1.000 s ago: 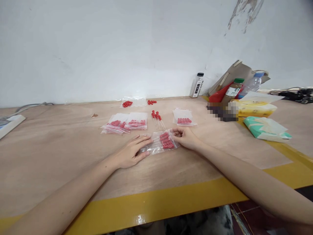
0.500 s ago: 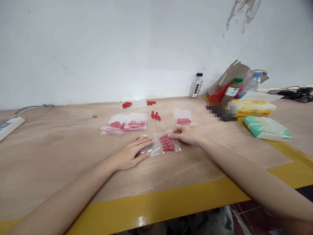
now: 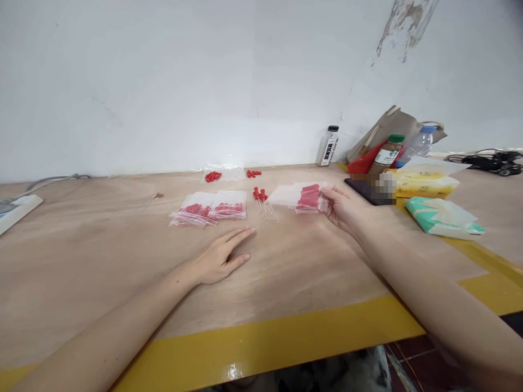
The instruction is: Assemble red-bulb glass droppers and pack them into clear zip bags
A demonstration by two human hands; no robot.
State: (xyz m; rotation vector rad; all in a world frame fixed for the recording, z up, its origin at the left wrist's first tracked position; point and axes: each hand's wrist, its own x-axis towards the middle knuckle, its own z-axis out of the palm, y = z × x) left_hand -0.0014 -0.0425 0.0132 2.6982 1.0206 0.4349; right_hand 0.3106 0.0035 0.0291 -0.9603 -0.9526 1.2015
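My right hand [image 3: 341, 207] pinches the right end of a clear zip bag [image 3: 309, 195] with red-bulbed droppers inside. The bag is held over the spot where another filled bag lies, largely covering it. My left hand [image 3: 224, 256] rests flat on the table, fingers stretched out, holding nothing. Ahead of it, several filled zip bags [image 3: 229, 205] lie overlapping. Loose droppers with red bulbs and clear stems [image 3: 260, 196] lie between those bags and the held one.
Red bulbs lie on a clear bag [image 3: 232, 173] and beside it near the wall. On the right stand a black-capped bottle [image 3: 328, 147], a green-capped bottle [image 3: 387, 155], a yellow tissue pack [image 3: 429, 186] and a green one [image 3: 443, 218]. A power strip [image 3: 22, 209] lies at far left.
My right hand has lifted the filled bag from the table and carried it right and away from me, over the other bag. My left hand has stayed in place, no longer touching the bag.
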